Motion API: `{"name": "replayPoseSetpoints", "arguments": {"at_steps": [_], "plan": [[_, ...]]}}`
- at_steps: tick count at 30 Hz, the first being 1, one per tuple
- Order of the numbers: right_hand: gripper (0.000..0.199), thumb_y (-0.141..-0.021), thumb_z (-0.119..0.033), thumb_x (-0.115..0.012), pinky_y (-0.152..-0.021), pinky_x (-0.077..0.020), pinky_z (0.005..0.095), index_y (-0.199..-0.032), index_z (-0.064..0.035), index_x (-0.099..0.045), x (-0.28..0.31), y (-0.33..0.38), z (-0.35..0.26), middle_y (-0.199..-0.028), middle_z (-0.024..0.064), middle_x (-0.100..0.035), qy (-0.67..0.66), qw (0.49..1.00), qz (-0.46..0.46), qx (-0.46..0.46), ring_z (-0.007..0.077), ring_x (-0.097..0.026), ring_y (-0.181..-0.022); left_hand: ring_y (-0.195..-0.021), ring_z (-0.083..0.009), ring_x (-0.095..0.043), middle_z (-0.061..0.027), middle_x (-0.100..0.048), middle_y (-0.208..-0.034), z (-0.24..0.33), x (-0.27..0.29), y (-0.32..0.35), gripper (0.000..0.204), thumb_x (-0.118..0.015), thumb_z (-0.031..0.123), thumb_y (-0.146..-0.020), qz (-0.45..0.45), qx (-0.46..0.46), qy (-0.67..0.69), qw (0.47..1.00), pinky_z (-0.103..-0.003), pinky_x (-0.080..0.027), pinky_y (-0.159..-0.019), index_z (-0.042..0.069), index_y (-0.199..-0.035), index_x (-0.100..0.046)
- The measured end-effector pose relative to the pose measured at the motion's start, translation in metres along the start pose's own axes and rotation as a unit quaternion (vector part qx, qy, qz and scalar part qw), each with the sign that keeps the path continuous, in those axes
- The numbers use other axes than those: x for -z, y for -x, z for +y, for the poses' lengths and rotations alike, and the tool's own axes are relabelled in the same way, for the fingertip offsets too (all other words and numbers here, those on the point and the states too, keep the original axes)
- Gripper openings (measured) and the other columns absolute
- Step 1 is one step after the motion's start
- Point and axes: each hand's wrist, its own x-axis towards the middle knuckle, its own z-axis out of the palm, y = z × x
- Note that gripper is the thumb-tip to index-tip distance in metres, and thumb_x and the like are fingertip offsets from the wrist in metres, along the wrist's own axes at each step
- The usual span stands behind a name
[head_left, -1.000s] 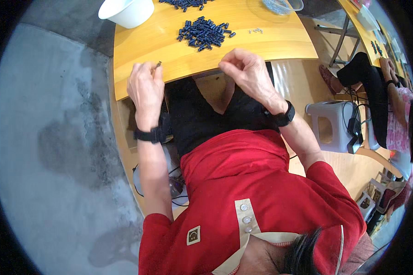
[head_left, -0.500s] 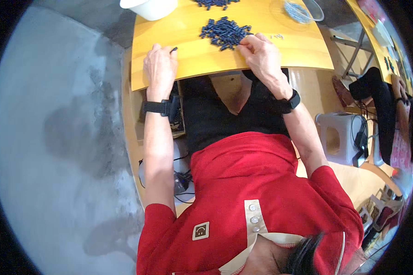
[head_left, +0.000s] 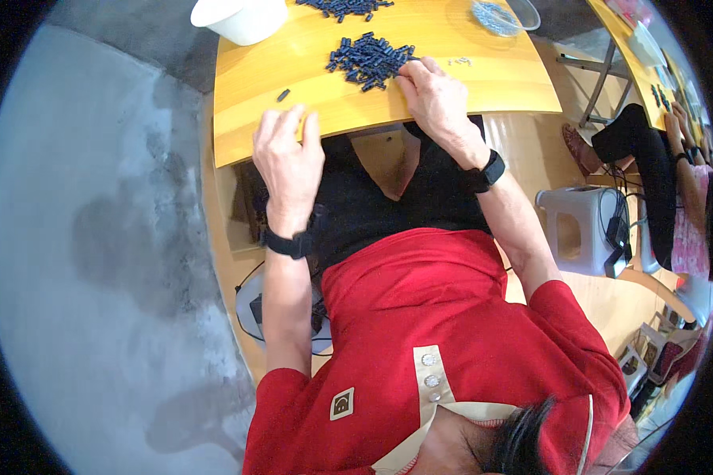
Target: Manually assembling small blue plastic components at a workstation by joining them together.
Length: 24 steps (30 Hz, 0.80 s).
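A heap of small dark-blue cylindrical pieces lies on the yellow wooden table. At the right edge of this heap is my right hand, its thumb and fingers pinched together; what they hold, if anything, is hidden. My left hand hovers over the table's front edge at the left, its fingers apart and nothing visible in them. Just beyond its fingertips a single dark piece rests alone on the tabletop. A few tiny pale bits lie to the right of the heap.
At the far left stands a white bowl. A second dark heap lies at the back, and a clear container and small blue pieces are at the far right. A white plastic stool stands right; another person's hand is beyond.
My left hand has let go of the dark piece, leaving it on the table, and has drawn back toward me with its fingers spreading. My right hand stays at the heap's edge.
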Motion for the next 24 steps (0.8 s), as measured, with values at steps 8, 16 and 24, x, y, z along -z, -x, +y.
{"name": "replayPoseSetpoints", "arguments": {"at_steps": [8,16,24], "plan": [[0.014,-0.090,-0.018,-0.066,-0.062,-0.0534,0.0364,-0.093,-0.0049,-0.063,0.019,0.011,0.005,-0.086,0.0112,-0.068,-0.111,0.993,0.044,-0.014,0.0260,-0.066,-0.070,-0.070,-0.0177,-0.062,-0.0109,-0.065,-0.082,0.063,0.004,0.026,0.014,-0.072,-0.003,-0.081,-0.029,0.001,0.167,0.986,-0.028,-0.050,-0.067,-0.003,-0.094,-0.070],[0.018,-0.094,-0.010,-0.063,-0.068,-0.0561,0.0267,-0.109,0.0003,-0.063,0.080,0.062,-0.026,-0.095,0.0096,-0.069,-0.783,0.522,-0.220,-0.256,0.0130,-0.066,-0.076,-0.074,-0.0129,-0.061,-0.0075,-0.066,-0.085,0.095,0.022,0.035,0.017,-0.071,-0.007,-0.080,-0.068,0.048,0.287,0.954,-0.024,-0.049,-0.068,-0.002,-0.096,-0.071],[0.016,-0.093,-0.007,-0.064,-0.064,-0.0587,0.0271,-0.107,0.0008,-0.063,0.093,0.064,-0.036,-0.090,0.0107,-0.069,-0.782,0.524,-0.252,-0.226,0.0151,-0.069,-0.073,-0.079,-0.0154,-0.062,-0.0091,-0.066,-0.092,0.108,0.024,0.036,0.022,-0.071,-0.007,-0.080,-0.057,0.024,0.341,0.938,-0.025,-0.050,-0.071,-0.001,-0.101,-0.072]]}}
